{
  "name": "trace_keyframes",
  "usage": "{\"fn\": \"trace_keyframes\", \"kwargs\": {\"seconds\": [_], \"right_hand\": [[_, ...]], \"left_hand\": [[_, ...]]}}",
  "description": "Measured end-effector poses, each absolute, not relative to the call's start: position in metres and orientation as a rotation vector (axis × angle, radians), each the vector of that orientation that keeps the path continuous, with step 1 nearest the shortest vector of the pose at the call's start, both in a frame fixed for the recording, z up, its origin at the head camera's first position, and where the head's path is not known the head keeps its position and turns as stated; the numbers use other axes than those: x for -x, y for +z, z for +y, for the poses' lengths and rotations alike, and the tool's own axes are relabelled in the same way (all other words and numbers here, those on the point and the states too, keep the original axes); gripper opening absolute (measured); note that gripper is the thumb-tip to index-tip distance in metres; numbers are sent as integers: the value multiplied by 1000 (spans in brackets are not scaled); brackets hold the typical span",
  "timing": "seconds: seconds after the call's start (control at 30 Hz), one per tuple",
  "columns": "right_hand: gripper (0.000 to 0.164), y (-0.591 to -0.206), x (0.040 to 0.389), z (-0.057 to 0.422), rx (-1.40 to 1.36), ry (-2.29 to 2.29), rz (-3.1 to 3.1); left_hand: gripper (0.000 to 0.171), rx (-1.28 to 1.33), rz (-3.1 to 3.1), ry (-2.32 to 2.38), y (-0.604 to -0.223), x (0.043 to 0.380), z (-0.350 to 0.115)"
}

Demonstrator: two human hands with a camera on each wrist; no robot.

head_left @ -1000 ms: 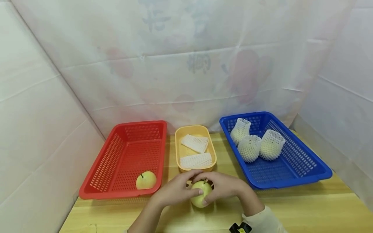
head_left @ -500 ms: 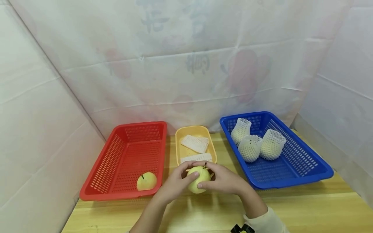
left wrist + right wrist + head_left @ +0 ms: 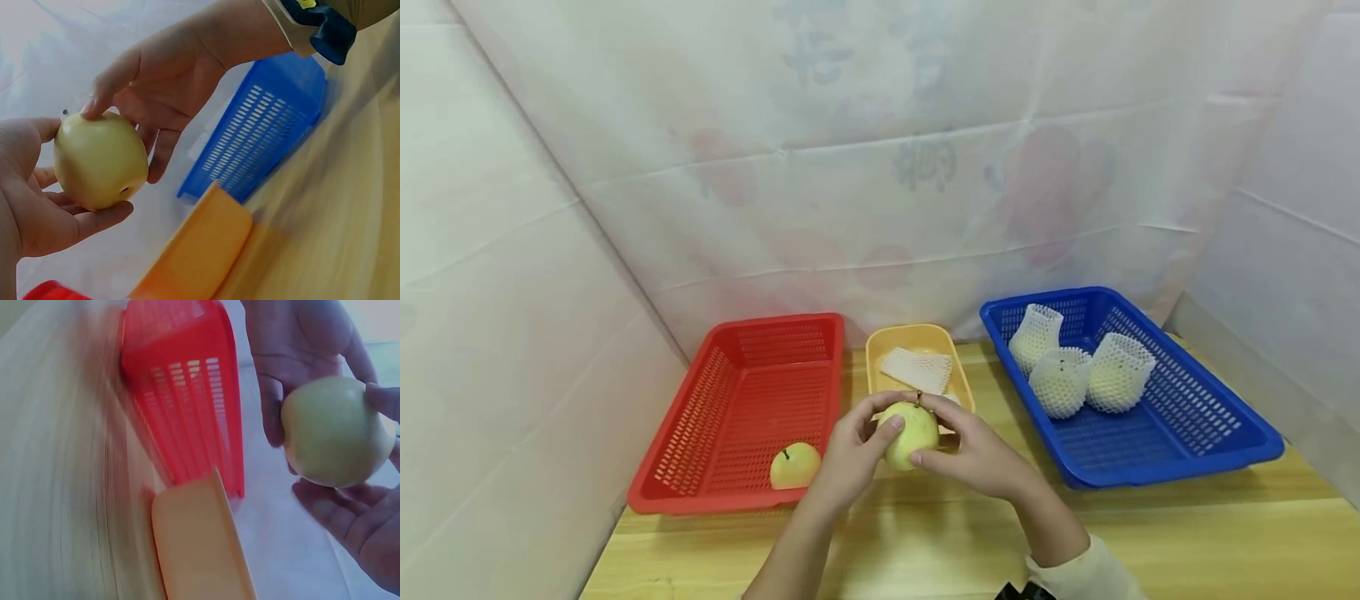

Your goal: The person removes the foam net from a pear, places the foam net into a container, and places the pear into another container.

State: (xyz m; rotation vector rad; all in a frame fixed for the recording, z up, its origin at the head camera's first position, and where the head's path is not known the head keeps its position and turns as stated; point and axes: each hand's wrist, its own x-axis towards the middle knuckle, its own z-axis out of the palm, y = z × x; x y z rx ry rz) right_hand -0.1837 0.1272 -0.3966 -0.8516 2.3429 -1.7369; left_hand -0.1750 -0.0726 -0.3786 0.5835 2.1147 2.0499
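Observation:
Between both hands a pale yellow-green pear (image 3: 912, 440) is held up above the table, its stem pointing up in the head view. My left hand (image 3: 850, 454) grips it from the left, thumb on the near side. From the right, my right hand (image 3: 977, 457) holds it with thumb and fingers; part of its fingers is hidden behind the fruit. The left wrist view shows the pear (image 3: 101, 161) bare, with a dark hollow at its lower end. Just beyond the hands is a yellow tray (image 3: 876, 358) with white foam net sleeves (image 3: 917, 369), partly covered by the hands.
On the left a red basket (image 3: 760, 400) holds another pear (image 3: 795, 466). A blue basket (image 3: 1150, 454) at the right contains several pears in white foam nets (image 3: 1060, 383). Wooden table (image 3: 925, 542) lies under everything, with a pale cloth wall (image 3: 880, 208) behind.
Both hands have raised the pear from near the tabletop, away from the body towards the yellow tray. The head view has shifted slightly, so the baskets appear further right.

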Motion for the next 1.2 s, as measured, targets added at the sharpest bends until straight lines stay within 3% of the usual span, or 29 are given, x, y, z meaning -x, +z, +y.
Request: {"fn": "trace_keyframes", "kwargs": {"seconds": [0.13, 0.3, 1.0, 1.2], "right_hand": [[61, -393, 187, 111, 892, -1763, 2443], [60, -392, 191, 84, 926, -1749, 2547], [70, -389, 200, 10, 1211, -1720, 2669], [65, -408, 209, 5, 1125, -1460, 2783]], "left_hand": [[38, -603, 2195, 1998, -362, 168, -81], [55, -495, 2431, 1864, -362, 171, -96], [49, -188, 2946, 1669, -352, 178, -152], [55, 110, 3045, 1590, -354, 186, -191]]}}
